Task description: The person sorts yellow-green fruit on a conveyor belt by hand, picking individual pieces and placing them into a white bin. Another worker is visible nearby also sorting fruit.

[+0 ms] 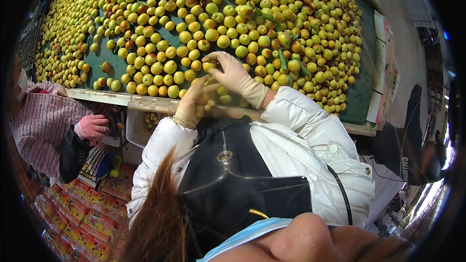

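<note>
Green-yellow jujubes (222,42), some blushed red-brown, lie spread over a green sorting table (105,58). My right hand (236,74), in a pale rubber glove, pinches one jujube (208,66) between thumb and fingers, just above the fruit near the front edge. Close beside it, lower and to the left, is my left hand (190,100) in a matching glove, curved with the palm turned inward. Several blurred jujubes (225,98) show between the two hands. Whether those by the left palm rest in it or lie beyond it cannot be told.
A wooden rail (153,104) borders the table's near side. Below it at left stands a white bin (134,125) with small fruit. A co-worker's pink-gloved hand (93,127) is at far left. Printed red cartons (85,214) cover the floor lower left. Green leaves (283,59) lie among the fruit.
</note>
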The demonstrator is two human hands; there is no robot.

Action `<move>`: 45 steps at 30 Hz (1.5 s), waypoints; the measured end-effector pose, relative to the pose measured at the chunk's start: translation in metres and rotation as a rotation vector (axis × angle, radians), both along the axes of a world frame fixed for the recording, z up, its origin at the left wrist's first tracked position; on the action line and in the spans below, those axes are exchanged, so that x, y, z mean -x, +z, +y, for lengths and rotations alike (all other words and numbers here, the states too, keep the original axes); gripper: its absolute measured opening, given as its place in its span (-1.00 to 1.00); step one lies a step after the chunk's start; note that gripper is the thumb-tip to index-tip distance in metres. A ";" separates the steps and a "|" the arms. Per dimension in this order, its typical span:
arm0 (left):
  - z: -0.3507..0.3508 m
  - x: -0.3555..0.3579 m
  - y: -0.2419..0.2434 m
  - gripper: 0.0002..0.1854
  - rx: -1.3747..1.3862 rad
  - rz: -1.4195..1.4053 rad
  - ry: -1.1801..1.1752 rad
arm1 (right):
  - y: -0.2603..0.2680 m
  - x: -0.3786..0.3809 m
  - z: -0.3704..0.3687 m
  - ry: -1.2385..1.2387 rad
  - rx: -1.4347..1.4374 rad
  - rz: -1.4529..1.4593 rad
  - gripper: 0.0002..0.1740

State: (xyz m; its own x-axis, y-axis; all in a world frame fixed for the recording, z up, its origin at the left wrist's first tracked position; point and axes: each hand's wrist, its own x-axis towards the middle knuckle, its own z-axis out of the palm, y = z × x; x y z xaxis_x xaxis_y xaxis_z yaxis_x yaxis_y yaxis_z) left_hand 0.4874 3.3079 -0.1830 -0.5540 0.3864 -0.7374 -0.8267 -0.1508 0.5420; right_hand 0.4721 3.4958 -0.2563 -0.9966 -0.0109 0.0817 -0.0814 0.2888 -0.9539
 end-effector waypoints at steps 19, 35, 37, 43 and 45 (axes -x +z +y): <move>0.008 -0.006 -0.018 -0.27 -0.220 -0.053 0.016 | 0.023 -0.083 0.185 -0.084 -0.938 -0.187 -0.72; 0.022 -0.020 -0.028 -0.33 -0.229 -0.153 0.149 | -0.017 0.012 0.325 -0.607 -0.958 -0.267 -0.74; 0.027 -0.019 -0.033 -0.31 -0.206 -0.147 0.105 | -0.047 0.035 0.363 -0.474 -1.192 -0.407 -0.69; 0.037 -0.018 -0.040 -0.31 -0.210 -0.143 0.096 | -0.047 0.075 0.380 -0.316 -1.038 -0.904 -0.53; 0.039 -0.020 -0.040 -0.32 -0.254 -0.147 0.124 | -0.044 0.064 0.380 -0.303 -0.900 -0.944 -0.42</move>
